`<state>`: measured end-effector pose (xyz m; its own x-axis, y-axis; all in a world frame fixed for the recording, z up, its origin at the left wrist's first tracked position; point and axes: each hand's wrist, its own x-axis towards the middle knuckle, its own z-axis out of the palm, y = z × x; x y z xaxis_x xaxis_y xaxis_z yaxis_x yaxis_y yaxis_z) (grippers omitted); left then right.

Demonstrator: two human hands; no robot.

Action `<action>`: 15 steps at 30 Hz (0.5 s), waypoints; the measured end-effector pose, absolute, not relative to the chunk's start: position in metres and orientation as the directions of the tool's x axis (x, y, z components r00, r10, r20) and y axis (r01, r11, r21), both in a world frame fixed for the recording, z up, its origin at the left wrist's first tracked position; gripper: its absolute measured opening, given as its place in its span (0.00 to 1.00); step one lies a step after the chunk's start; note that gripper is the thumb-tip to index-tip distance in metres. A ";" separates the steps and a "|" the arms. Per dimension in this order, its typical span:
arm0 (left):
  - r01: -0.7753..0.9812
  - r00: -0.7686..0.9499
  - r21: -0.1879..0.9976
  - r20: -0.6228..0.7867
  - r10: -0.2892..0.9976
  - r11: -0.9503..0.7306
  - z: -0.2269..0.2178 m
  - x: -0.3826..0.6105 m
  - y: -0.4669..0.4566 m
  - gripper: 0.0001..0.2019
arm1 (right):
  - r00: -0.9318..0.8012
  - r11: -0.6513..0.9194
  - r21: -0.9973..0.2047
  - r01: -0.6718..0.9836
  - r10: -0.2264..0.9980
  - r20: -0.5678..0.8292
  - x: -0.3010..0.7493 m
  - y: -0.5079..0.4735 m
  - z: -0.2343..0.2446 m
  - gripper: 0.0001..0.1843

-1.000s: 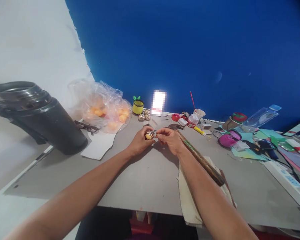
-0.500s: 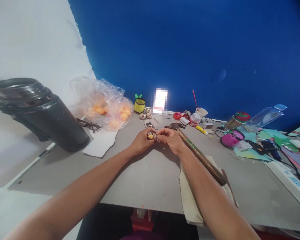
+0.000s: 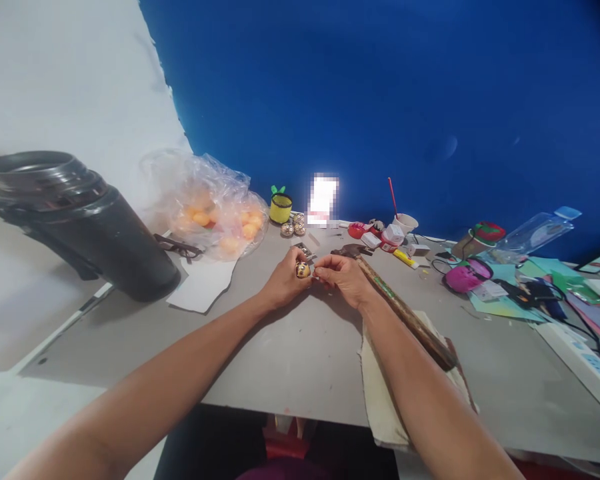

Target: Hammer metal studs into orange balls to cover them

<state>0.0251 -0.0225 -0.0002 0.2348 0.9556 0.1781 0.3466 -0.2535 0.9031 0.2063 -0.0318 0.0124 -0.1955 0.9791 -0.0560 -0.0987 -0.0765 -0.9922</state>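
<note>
My left hand [image 3: 286, 281] is closed around a small round ball [image 3: 303, 269], yellowish with dark patches. Close beside it, my right hand [image 3: 341, 275] pinches at the ball's right side; whatever lies between its thumb and finger is too small to make out. Both hands are above the middle of the grey table. Just beyond them lies a small dark tray-like piece [image 3: 303, 249] with shiny bits. Farther back, several shiny gold balls [image 3: 294, 227] sit together near the yellow mesh basket [image 3: 281, 208].
A hammer [image 3: 405, 310] lies under my right forearm, partly on a beige cloth [image 3: 380, 393]. At left stand a dark thermos [image 3: 90, 227] and a plastic bag of orange fruit [image 3: 210, 213]. A paper cup [image 3: 405, 223], a clear bottle [image 3: 540, 233] and a power strip [image 3: 580, 360] are at right.
The ball has turned in my left hand, so a darker patterned side shows now. Both hands stay close together in nearly the same place.
</note>
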 end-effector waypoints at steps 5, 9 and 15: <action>0.211 0.337 0.946 0.166 0.927 -0.246 0.002 0.024 -0.024 0.19 | -0.166 -0.066 -0.991 -0.119 0.985 -0.046 0.208 -0.032 0.014 0.18; 0.267 0.285 0.923 0.199 0.937 -0.278 0.001 0.024 -0.023 0.16 | -0.165 -0.067 -0.989 -0.134 0.985 -0.044 0.208 -0.032 0.014 0.18; 0.369 0.264 0.865 0.253 0.931 -0.340 0.001 0.025 -0.022 0.17 | -0.179 -0.084 -0.986 -0.141 0.982 -0.058 0.206 -0.032 0.012 0.19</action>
